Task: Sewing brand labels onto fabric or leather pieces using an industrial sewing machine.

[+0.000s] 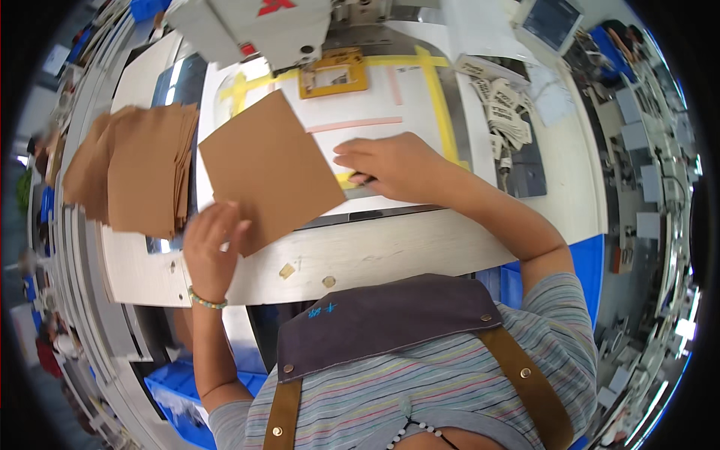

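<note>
One square brown sheet (274, 169) is held near its lower left edge by the left hand (208, 240), the fingers bent and the thumb brought close to them at the margin. The sheet is turned askew, lying over a white work surface (349, 109) with its lowest corner reaching across the front rim to the pale table (420, 240); whether it is lifted at any point cannot be told. Just beside its right edge, the right hand (397, 166) is poised with fingers half curled and pointed toward the sheet. Something small and dark is seen beneath those fingertips, but what it is, and whether it is gripped, cannot be made out.

The white surface is marked by strips of yellow tape (439, 105) and by pink strips (356, 124). Beyond the sheet, a yellow frame (334, 91) is seen near a pale machine head (259, 34). To the left, a stack of brown sheets (146, 172) is piled with uneven edges, while to the right a heap of printed labels (506, 112) is strewn partly over a dark panel (532, 172). Two small tan scraps (286, 270) are scattered on the table's near edge. A beaded bracelet (208, 301) is worn on the left wrist, and a dark apron (390, 322) with brown straps is worn over a striped shirt (360, 405).
</note>
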`<control>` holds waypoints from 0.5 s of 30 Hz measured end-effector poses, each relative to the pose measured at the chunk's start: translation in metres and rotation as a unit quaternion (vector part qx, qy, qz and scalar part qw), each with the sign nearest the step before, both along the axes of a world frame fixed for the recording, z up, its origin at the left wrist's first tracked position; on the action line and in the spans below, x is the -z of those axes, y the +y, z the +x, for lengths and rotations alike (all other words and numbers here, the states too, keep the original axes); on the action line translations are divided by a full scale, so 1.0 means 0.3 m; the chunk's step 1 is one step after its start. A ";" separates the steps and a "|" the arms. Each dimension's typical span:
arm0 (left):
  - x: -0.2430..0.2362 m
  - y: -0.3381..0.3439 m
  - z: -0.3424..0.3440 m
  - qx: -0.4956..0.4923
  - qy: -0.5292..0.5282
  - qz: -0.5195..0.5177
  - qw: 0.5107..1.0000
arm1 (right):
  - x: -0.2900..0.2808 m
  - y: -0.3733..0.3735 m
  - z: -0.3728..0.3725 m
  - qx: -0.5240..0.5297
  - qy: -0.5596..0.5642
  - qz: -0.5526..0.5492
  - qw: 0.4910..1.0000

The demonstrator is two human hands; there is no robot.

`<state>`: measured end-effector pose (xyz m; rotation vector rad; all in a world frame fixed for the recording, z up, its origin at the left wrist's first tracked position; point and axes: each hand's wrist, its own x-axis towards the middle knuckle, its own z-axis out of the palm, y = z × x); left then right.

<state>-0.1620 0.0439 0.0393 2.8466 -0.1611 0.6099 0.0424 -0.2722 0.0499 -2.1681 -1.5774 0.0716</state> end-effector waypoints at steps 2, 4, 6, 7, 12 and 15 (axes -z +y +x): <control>0.029 -0.044 -0.049 0.012 0.045 0.029 0.998 | 0.046 0.022 -0.034 -0.043 -0.067 -0.006 0.997; 0.045 -0.046 -0.079 0.019 0.044 0.068 0.997 | 0.065 0.043 -0.054 -0.075 -0.140 -0.012 0.987; 0.044 -0.052 -0.094 0.032 0.039 0.108 0.993 | 0.065 0.079 -0.074 -0.106 -0.220 -0.031 0.969; 0.038 -0.061 -0.098 0.036 0.051 0.120 0.991 | 0.051 0.084 -0.093 -0.106 -0.220 -0.031 0.969; 0.021 -0.087 -0.115 0.043 0.069 0.109 0.991 | 0.066 0.085 -0.182 -0.117 -0.277 -0.032 0.953; 0.079 -0.082 -0.114 0.022 0.023 0.139 0.990 | 0.078 0.079 -0.157 -0.127 -0.253 0.007 0.959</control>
